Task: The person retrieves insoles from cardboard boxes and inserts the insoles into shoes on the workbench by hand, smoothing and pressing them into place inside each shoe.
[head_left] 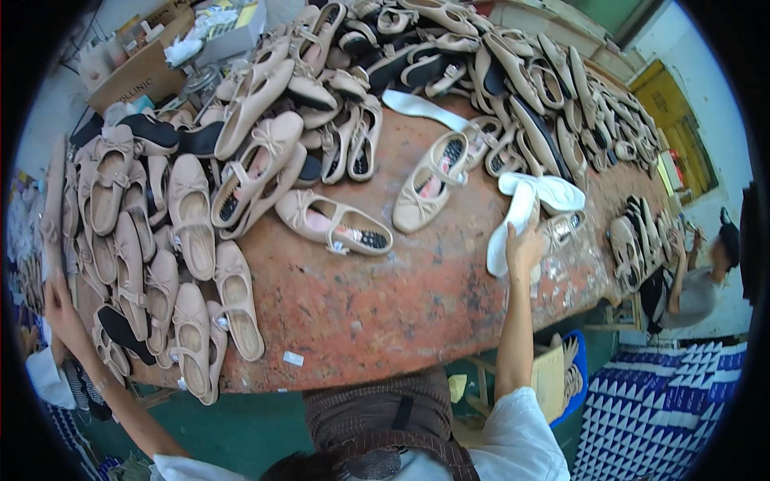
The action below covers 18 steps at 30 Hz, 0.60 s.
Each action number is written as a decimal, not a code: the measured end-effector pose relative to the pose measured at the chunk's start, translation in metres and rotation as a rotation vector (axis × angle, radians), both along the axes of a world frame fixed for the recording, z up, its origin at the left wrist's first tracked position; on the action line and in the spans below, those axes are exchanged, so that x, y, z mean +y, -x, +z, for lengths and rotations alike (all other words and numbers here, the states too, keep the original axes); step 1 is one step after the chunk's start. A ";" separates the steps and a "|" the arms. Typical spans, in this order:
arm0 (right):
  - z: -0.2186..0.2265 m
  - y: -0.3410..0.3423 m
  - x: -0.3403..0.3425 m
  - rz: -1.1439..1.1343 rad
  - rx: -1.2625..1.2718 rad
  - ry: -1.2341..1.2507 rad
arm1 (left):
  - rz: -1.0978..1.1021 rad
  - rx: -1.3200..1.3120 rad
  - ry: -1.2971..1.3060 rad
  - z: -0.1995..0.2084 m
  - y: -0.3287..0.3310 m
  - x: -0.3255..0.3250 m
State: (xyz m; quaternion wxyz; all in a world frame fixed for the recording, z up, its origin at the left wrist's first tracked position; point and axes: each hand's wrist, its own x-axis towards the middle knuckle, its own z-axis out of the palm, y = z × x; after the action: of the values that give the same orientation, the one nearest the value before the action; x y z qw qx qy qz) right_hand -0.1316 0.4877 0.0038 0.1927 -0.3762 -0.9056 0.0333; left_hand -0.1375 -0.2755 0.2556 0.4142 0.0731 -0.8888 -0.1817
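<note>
A curved white insole [499,247], held at a slant, overlaps a second white insole [561,195] above the reddish tabletop [385,313].

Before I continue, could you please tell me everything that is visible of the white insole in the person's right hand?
The white insole is long and thin, with a rounded lower end and gently curved sides. It looks plain and smooth, though the exact material cannot be told. The right hand holds it by its right edge, over the worn reddish tabletop. It slants up toward the right, its upper part overlapping another white insole in view; whether they touch is unclear.
</note>
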 end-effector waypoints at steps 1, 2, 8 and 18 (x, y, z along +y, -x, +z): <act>-0.005 0.002 0.005 0.005 0.018 0.137 | 0.054 0.061 0.225 0.019 0.026 0.004; -0.007 0.003 0.007 -0.003 0.068 0.211 | 0.158 0.173 0.381 0.030 0.052 0.020; 0.007 0.000 -0.004 0.109 0.461 1.192 | -0.887 -0.175 0.264 -0.041 0.230 0.277; 0.053 -0.059 -0.070 0.290 0.923 1.974 | -1.021 -0.744 0.408 -0.116 0.357 0.444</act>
State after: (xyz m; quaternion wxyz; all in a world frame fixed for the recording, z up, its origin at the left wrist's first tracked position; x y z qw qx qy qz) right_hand -0.0729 0.4176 0.0569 0.1214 -0.2064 -0.3570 0.9029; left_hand -0.4944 0.1683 0.1395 -0.0527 -0.3792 -0.9122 -0.1458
